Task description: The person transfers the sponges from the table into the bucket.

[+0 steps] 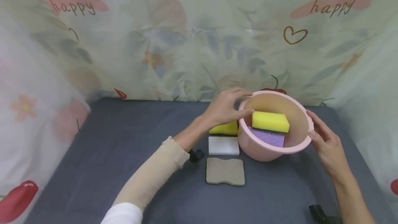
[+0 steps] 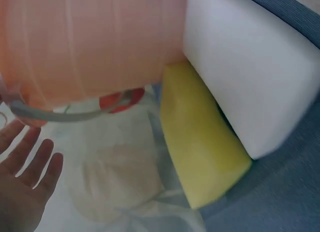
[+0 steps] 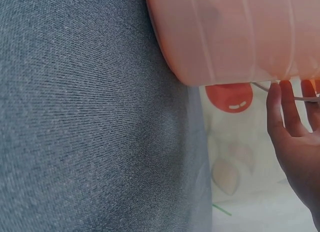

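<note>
A pink bucket (image 1: 261, 151) stands at the right of the dark table, its mouth facing up and somewhat toward me. Inside it, a yellow sponge (image 1: 269, 121) lies on a purple sponge (image 1: 268, 137). My left hand (image 1: 228, 104) holds the bucket's left rim, thumb over the edge; the left wrist view shows its fingers (image 2: 42, 162) by the handle (image 2: 65, 114). At the opposite rim my right hand (image 1: 328, 144) grips with thumb in front and fingers behind. Beside the bucket lie another yellow sponge (image 1: 225, 128), partly hidden by my left arm, and a white sponge (image 1: 224, 146).
A grey-beige notched pad (image 1: 225, 171) lies on the table (image 1: 124, 148) in front of the white sponge. Dark straps show near both wrists. Patterned cloth (image 1: 192, 44) hangs behind the table and along both sides.
</note>
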The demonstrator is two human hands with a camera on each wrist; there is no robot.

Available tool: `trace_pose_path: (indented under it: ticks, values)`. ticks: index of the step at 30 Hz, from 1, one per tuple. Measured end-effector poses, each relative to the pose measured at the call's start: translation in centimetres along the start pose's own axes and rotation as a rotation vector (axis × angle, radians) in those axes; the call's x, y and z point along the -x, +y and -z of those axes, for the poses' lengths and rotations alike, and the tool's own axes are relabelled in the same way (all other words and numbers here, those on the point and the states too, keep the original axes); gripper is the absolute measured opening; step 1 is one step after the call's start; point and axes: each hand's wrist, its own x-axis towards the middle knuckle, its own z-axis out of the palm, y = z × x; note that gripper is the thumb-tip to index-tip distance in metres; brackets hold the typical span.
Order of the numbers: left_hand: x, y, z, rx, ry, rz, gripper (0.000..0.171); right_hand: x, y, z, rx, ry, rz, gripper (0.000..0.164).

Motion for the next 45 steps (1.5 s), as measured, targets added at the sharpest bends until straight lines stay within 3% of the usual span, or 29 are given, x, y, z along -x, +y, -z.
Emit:
trace_pose_path:
  ticks: [16, 22, 26, 34, 45]
  values:
    - [2.4, -3.1, 0.9, 0.105, 0.027, 0.112, 0.043, 0.2, -0.1, 0.0, 0.017, 0.004, -0.004, 0.057]
    - [3.1, -4.5, 0.7, 0.219, 0.027, 0.181, 0.041, 0.1, 0.0, 0.0, -0.013, -0.01, 0.007, 0.057]
    - [3.6, -5.3, 0.6, 0.183, -0.01, 0.22, 0.046, -0.1, 0.1, -0.1, -0.012, -0.019, 0.01, 0.057]
    - [4.4, -6.7, 0.0, 0.081, -0.151, 0.258, 0.057, 0.1, 0.1, 0.1, 0.005, -0.01, 0.023, 0.057]
    - [5.4, -7.8, -0.5, 0.09, -0.226, 0.306, 0.067, 0.4, 0.1, -0.1, 0.014, -0.001, 0.014, 0.057]
